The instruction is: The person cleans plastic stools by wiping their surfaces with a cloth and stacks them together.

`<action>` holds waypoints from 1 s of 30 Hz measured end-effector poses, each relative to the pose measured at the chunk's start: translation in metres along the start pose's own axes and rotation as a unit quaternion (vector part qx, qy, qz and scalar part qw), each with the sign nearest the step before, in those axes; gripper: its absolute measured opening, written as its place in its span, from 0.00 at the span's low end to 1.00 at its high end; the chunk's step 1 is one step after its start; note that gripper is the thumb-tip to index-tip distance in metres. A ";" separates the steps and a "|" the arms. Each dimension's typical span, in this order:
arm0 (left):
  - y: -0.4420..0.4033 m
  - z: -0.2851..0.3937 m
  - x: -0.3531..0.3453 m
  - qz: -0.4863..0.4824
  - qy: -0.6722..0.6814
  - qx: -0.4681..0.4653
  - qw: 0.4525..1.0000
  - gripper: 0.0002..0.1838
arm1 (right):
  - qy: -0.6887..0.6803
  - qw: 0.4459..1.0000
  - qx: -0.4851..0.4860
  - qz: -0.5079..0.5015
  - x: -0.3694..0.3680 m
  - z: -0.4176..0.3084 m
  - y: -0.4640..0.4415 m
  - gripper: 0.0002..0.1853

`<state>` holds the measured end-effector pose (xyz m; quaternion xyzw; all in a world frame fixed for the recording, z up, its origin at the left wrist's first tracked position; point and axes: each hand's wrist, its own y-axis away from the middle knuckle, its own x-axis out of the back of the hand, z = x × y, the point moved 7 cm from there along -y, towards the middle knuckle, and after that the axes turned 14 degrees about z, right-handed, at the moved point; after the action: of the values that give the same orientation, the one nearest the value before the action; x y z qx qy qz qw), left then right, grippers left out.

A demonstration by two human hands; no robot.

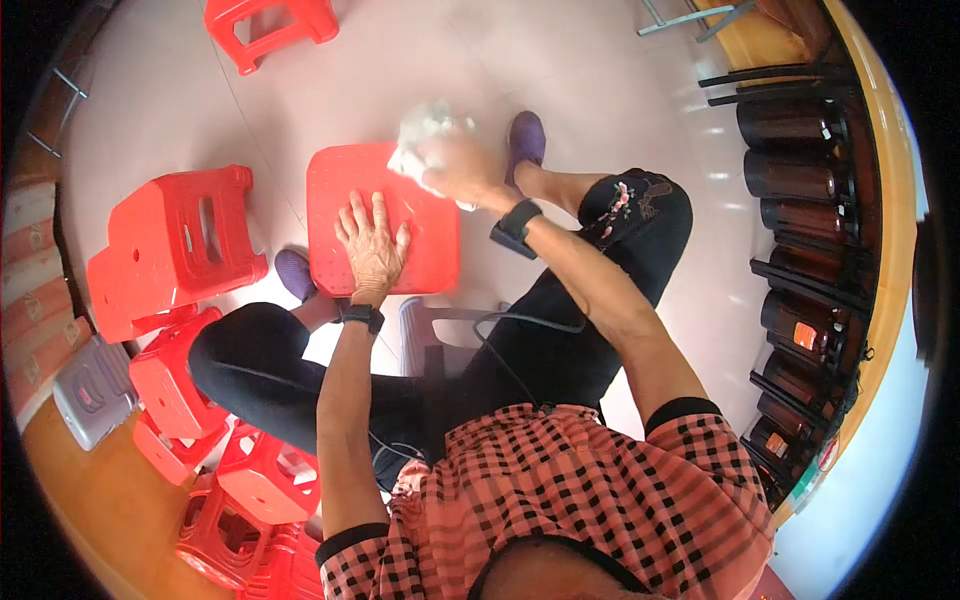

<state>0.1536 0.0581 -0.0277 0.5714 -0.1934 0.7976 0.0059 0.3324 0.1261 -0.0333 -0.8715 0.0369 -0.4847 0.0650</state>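
A red plastic stool (335, 258) stands on the floor between my feet, its seat facing up. My left hand (371, 245) lies flat on the seat with the fingers spread. My right hand (462, 172) is closed around a white cloth (410, 160) at the seat's far right corner. Motion blurs that hand and the cloth, so single fingers are hard to make out. Part of the cloth reaches past the seat's edge.
Several red stools (180, 250) lie or stand to the left, some on their sides. Another red stool (270, 30) is at the far left. A grey plastic case (95, 390) sits by the left wall. Dark brown cylinders (795, 175) line a rack at the right.
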 end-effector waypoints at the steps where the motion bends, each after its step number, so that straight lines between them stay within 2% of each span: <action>1: -0.002 0.000 0.000 0.006 0.005 0.001 1.000 0.35 | 0.002 0.997 0.053 0.047 0.016 -0.021 0.011 0.19; 2: -0.001 -0.001 0.001 0.009 0.011 0.002 1.000 0.35 | -0.040 0.999 -0.002 0.016 0.026 -0.037 0.024 0.18; 5: 0.001 -0.001 -0.001 0.002 0.009 0.003 1.000 0.35 | -0.087 0.984 -0.128 0.088 0.022 -0.022 0.049 0.20; 6: 0.001 -0.001 -0.002 0.002 0.005 0.002 1.000 0.35 | -0.081 0.975 -0.142 0.152 0.030 -0.018 0.054 0.21; 9: 0.002 -0.001 -0.002 -0.005 -0.002 -0.002 1.000 0.36 | -0.107 0.947 -0.224 0.203 0.026 0.006 0.063 0.21; 10: 0.001 0.000 -0.002 -0.003 -0.004 -0.004 1.000 0.36 | -0.131 0.941 -0.212 0.229 0.028 0.008 0.063 0.19; 12: 0.001 0.000 -0.002 0.003 0.003 -0.005 1.000 0.36 | -0.291 0.872 -0.337 0.201 0.005 0.035 0.073 0.18; 14: 0.001 -0.001 -0.004 0.008 -0.006 -0.008 1.000 0.36 | -0.457 0.762 -0.421 0.184 -0.022 0.054 0.091 0.21; 17: 0.001 -0.001 -0.006 0.000 -0.015 -0.006 1.000 0.37 | -0.347 0.785 -0.512 -0.028 -0.071 0.086 0.141 0.25; 18: 0.002 -0.002 -0.007 0.005 -0.020 -0.009 1.000 0.37 | -0.222 0.866 -0.418 -0.161 -0.081 0.076 0.147 0.26; 19: 0.003 -0.004 -0.008 0.010 -0.026 -0.012 1.000 0.37 | -0.086 0.904 -0.303 -0.288 -0.092 0.069 0.155 0.28; 20: 0.004 -0.006 -0.010 0.014 -0.022 -0.014 1.000 0.37 | -0.119 0.876 -0.344 -0.315 -0.088 0.084 0.167 0.30; 22: 0.004 -0.005 -0.010 0.013 -0.020 -0.015 1.000 0.36 | -0.035 0.914 -0.274 -0.299 -0.108 0.117 0.144 0.29; 24: 0.002 -0.002 -0.007 0.007 -0.014 -0.016 1.000 0.36 | -0.046 0.952 -0.265 -0.143 -0.155 0.199 0.110 0.27; 26: 0.001 0.000 -0.004 0.000 -0.005 -0.015 1.000 0.36 | -0.200 0.898 -0.389 0.035 -0.144 0.229 0.084 0.26; 28: 0.001 0.000 -0.005 0.001 -0.006 -0.015 1.000 0.36 | -0.239 0.854 -0.461 0.040 -0.094 0.197 0.039 0.26; 30: 0.002 -0.001 -0.006 0.001 -0.006 -0.016 1.000 0.36 | -0.186 0.884 -0.428 -0.003 -0.083 0.167 0.032 0.25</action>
<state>0.1539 0.0576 -0.0341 0.5757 -0.2062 0.7912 0.0131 0.4307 0.1180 -0.1951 -0.8888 0.2259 -0.2508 -0.3101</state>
